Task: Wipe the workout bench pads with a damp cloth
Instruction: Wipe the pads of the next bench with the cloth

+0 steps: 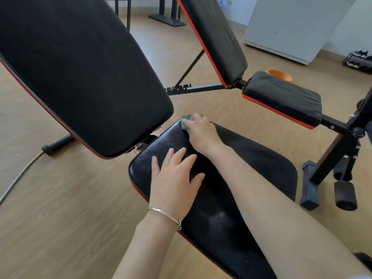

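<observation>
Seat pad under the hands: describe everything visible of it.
The seat pad is black, grainy, leather-like upholstery with rounded corners and a red lower edge, lying roughly flat just below the tilted back pad. Its surface shows dull smears and specks. The left hand rests flat on it, fingers spread; the right hand holds a green cloth against its far corner.

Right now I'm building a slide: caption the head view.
Right hand presses green cloth on seat pad; left hand rests flat.

text: none legible | labels: none | brands: none | numbers: none | signs: none
</observation>
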